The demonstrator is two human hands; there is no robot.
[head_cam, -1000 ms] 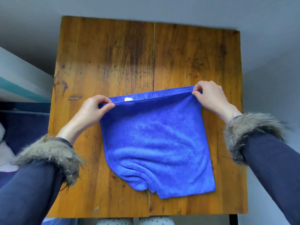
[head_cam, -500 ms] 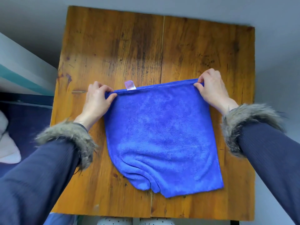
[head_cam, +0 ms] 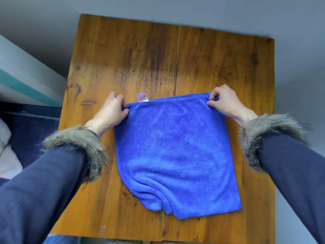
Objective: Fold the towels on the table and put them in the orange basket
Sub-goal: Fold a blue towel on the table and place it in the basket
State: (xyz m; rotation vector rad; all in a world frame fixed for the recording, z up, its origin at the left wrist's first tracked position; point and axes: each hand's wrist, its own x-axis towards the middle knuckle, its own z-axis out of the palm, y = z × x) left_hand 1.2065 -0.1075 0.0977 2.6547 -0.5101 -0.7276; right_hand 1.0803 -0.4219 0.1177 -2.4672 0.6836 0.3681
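Already doubled over, the blue towel (head_cam: 175,152) lies flat on the near half of the wooden tabletop (head_cam: 140,64), its far hem stretched straight between both hands and a small white label (head_cam: 142,97) poking out just beyond that hem near the left corner. Holding the two far corners taut probably serves to square the layers before another fold; the near edge remains bunched and uneven at its left side. The left hand (head_cam: 110,112) pinches the far left corner, fingers clamped on the cloth, wrist low over the wood. The right hand (head_cam: 224,103) pinches the far right corner likewise, thumb under the hem. Both forearms reach forward in dark ribbed sleeves with fur cuffs (head_cam: 263,138). No orange basket is in view.
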